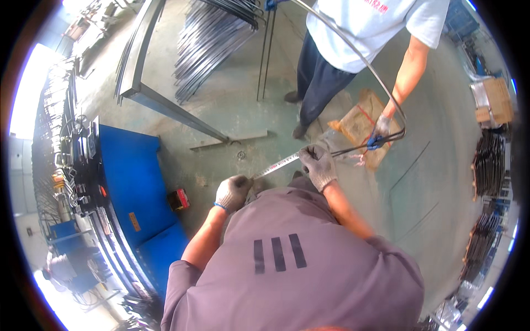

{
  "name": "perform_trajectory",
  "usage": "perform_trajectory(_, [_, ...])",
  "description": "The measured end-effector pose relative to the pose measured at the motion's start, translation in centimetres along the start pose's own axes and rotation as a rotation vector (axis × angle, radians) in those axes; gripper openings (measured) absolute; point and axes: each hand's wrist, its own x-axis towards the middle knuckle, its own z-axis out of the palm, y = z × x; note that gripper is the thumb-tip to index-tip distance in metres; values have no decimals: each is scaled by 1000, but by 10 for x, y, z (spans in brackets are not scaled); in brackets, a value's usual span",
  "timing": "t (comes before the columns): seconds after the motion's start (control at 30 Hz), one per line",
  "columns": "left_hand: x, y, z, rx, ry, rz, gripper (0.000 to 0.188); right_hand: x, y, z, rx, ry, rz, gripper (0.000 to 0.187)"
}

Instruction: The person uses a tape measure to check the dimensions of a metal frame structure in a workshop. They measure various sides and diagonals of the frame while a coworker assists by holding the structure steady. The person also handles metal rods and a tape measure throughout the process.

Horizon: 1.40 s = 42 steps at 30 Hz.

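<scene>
A white measuring tape (277,164) stretches between my two hands in front of my waist. My left hand (233,193), in a grey work glove, is closed round its lower left end. Fingers of my right hand (318,166), also gloved, close on its upper right end. Just past that hand are the ends of a dark bent metal rod (353,148); whether my fingers touch them I cannot tell. A person opposite grips this rod with a gloved hand (379,137), and its long curve rises up and to the left.
A steel frame table (171,115) and a pile of dark rods (212,47) stand ahead on the left. Close on my left is a blue cabinet (132,176), with a small red-and-black box (178,199) beside it. A wrapped brown package (359,124) lies near the person's feet.
</scene>
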Motion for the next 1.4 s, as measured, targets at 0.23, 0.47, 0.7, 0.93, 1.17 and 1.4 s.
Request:
perform_trajectory(0.23, [15,-60,-17,33,-80,112,31,-16,14,36,-308,87,-53,20])
perform_trajectory(0.47, [40,-121,-1,30,-133,197,24,-13,39,50,-451,232,-110,19])
perform_trajectory(0.7, [43,-108,-28,48,-116,206,21,-16,14,52,-445,239,-42,25])
perform_trajectory(0.93, [63,-130,-15,73,-135,279,22,-24,10,45,-390,273,55,24])
perform_trajectory(1.17, [47,-87,-16,63,-182,218,26,-21,20,32,-388,269,-16,24])
perform_trajectory(1.4, [62,-101,-4,91,-209,182,36,-17,41,17,-313,255,0,24])
